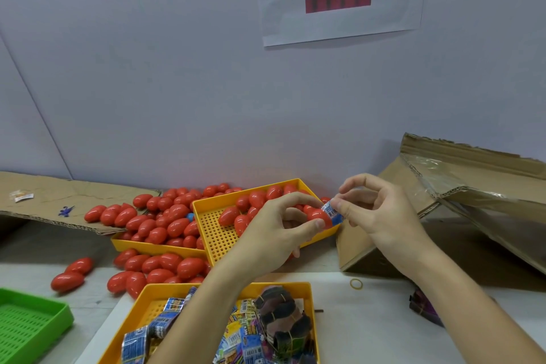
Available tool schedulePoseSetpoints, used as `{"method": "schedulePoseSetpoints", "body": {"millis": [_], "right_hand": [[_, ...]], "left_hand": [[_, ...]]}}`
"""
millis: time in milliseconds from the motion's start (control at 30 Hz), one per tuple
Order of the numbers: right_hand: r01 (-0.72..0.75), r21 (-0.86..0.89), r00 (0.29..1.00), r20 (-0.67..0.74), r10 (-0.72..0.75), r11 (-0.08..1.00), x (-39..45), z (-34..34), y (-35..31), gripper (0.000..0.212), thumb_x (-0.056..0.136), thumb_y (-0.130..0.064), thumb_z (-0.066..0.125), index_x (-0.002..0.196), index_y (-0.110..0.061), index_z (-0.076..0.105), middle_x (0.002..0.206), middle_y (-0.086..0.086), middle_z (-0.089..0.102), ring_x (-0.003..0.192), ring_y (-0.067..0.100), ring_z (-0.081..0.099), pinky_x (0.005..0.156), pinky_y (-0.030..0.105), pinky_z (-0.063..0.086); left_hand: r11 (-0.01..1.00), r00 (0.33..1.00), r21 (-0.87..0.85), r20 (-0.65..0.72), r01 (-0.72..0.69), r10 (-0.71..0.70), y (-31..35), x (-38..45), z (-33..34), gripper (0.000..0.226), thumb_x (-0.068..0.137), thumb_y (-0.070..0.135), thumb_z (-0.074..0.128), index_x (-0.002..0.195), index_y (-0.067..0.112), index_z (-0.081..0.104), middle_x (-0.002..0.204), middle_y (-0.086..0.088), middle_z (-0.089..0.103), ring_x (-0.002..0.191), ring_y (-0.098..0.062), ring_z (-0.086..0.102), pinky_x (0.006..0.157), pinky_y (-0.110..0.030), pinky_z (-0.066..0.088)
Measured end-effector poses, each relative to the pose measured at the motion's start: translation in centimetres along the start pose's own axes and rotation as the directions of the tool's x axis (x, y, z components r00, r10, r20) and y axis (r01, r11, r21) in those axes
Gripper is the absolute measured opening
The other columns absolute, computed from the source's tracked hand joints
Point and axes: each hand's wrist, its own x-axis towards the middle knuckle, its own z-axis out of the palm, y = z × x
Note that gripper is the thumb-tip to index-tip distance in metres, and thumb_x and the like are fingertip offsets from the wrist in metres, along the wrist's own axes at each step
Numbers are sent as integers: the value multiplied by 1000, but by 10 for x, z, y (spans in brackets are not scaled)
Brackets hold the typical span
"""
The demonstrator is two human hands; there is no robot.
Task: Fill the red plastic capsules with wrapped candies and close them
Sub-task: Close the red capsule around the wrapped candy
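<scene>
My left hand pinches a red plastic capsule half between thumb and fingers, its mouth facing right. My right hand pushes a blue-and-white wrapped candy into that mouth with thumb and forefinger. Both hands hover over the right corner of a tilted yellow perforated tray holding several red capsules. A nearer yellow tray holds wrapped candies, partly hidden by my left forearm.
More red capsules heap in a second yellow tray and spill across the table. A green tray sits at bottom left. Cardboard boxes stand at right, flat cardboard at left. A rubber band lies by the near tray.
</scene>
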Motion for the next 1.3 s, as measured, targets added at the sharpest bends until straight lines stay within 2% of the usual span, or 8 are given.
{"method": "schedulePoseSetpoints", "body": {"millis": [200, 400, 667, 867, 1067, 1167, 1300], "right_hand": [[-55, 61, 998, -19, 56, 997, 0, 4, 0, 18, 76, -26, 74, 89, -19, 64, 78, -6, 72, 77, 4, 67, 56, 16, 50], [-47, 37, 999, -7, 48, 998, -1, 4, -1, 15, 79, -22, 73, 90, -17, 64, 77, -5, 71, 75, 3, 67, 56, 15, 49], [-22, 8, 1000, 10, 22, 1000, -2, 4, -4, 12, 81, -19, 73, 89, -15, 65, 72, -6, 71, 64, -3, 63, 55, 12, 48], [-35, 27, 999, 2, 35, 999, -1, 3, -2, 11, 79, -21, 73, 87, -17, 66, 78, -3, 73, 73, 0, 66, 55, 13, 49], [-54, 93, 999, 6, 53, 994, -2, 3, -3, 20, 72, -27, 72, 86, -14, 66, 80, -3, 73, 79, 2, 68, 55, 12, 49], [-41, 62, 999, 11, 41, 997, -1, 3, -3, 13, 77, -21, 73, 86, -14, 66, 79, -1, 73, 78, 4, 69, 56, 12, 49], [-21, -1, 1000, 8, 21, 1000, -2, 4, -3, 14, 76, -26, 73, 86, -18, 67, 81, -4, 74, 83, 4, 69, 60, 14, 52]], "left_hand": [[1000, 1000, 13, -14, 5, -4, 2, 0, 0, 26, 90, 38, 65, 114, 42, 56, 103, 4, 69, 60, -6, 63, 68, -32, 60], [1000, 1000, 16, -9, -10, 10, 3, -1, 0, 26, 90, 34, 66, 113, 41, 55, 98, 8, 68, 65, 4, 63, 62, -19, 57], [999, 1000, 41, -27, -1, 2, 4, -1, 1, 26, 89, 35, 67, 111, 41, 54, 101, 9, 67, 66, 8, 62, 56, -14, 52], [999, 999, 39, -35, 7, -6, 5, -1, 0, 26, 90, 34, 67, 112, 39, 55, 103, 7, 66, 66, 8, 62, 55, -13, 50], [999, 999, 38, -38, 13, -12, 5, -1, 0, 25, 90, 35, 67, 111, 41, 55, 102, 10, 65, 67, 7, 62, 53, -12, 49], [999, 999, 48, -39, 14, -12, 4, -1, 1, 26, 90, 36, 67, 112, 40, 56, 100, 12, 65, 68, 7, 62, 54, -11, 48], [997, 999, 78, -46, 3, 1, 3, -1, 1, 27, 90, 36, 67, 114, 38, 56, 98, 14, 66, 71, 9, 61, 55, -9, 47]]}}
